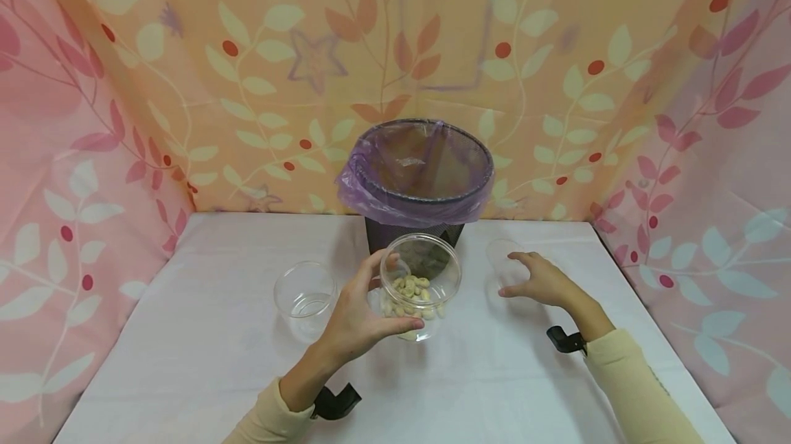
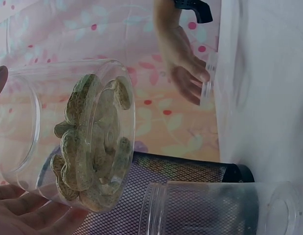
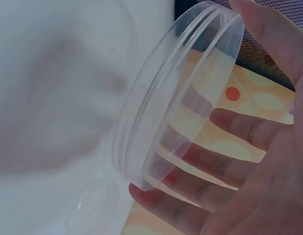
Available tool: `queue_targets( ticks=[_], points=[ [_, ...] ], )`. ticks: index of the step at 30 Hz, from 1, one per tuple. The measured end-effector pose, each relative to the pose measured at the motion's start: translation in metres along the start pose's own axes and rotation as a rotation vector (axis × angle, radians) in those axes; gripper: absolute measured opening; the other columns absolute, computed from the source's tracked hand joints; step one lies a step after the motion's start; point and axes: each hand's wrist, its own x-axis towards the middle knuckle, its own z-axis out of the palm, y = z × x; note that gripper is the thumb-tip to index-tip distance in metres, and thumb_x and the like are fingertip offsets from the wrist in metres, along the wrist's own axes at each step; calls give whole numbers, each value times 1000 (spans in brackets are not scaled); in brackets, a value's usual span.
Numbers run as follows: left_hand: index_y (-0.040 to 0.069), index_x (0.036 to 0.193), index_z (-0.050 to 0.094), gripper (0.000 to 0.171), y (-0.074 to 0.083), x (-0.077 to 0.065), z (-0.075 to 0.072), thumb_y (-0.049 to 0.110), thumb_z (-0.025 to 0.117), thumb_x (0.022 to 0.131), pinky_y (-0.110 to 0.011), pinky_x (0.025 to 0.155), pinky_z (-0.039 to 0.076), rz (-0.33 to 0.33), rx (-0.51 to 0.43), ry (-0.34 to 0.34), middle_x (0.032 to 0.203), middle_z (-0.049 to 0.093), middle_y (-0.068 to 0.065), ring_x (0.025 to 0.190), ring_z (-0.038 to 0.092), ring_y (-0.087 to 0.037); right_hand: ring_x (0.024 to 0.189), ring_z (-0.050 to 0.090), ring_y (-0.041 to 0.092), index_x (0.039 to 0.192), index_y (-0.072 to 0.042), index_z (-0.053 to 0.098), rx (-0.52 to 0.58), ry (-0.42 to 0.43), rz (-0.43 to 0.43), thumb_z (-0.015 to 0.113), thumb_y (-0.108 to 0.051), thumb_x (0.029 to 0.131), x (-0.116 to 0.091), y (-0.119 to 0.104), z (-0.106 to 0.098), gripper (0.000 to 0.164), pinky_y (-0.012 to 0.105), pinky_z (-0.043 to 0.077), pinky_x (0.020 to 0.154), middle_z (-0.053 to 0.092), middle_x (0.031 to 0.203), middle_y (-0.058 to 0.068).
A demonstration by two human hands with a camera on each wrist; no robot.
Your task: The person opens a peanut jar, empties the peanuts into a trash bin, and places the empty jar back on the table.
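Observation:
A clear plastic jar (image 1: 423, 296) with shelled-looking pale peanuts (image 2: 78, 142) in its bottom is in my left hand (image 1: 358, 313). The thumb lies along its near side, the fingers behind it. In the left wrist view its base is raised off the table. My right hand (image 1: 546, 281) holds a clear round lid (image 3: 171, 98) on its edge, low by the tabletop, thumb on one side and fingertips on the other. To the left of the held jar stands a second clear jar (image 1: 305, 293), with no peanuts showing in it.
Behind the held jar is a black mesh waste bin (image 2: 190, 171) lined with a purple bag (image 1: 408, 207). A white cloth (image 1: 204, 334) covers the table. Patterned curtains (image 1: 247, 87) close off the back and both sides.

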Motion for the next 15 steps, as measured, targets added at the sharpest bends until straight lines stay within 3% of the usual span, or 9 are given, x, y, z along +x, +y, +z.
queue_targets(
  ticks=[15],
  points=[
    [21, 144, 40, 98, -2, -1, 0, 27, 93, 62, -50, 99, 48, 2, -11, 2, 135, 56, 2, 126, 53, -26, 112, 55, 49, 138, 5, 45, -63, -16, 21, 80, -53, 72, -3, 13, 15, 95, 64, 44, 93, 48, 127, 37]
  ],
)
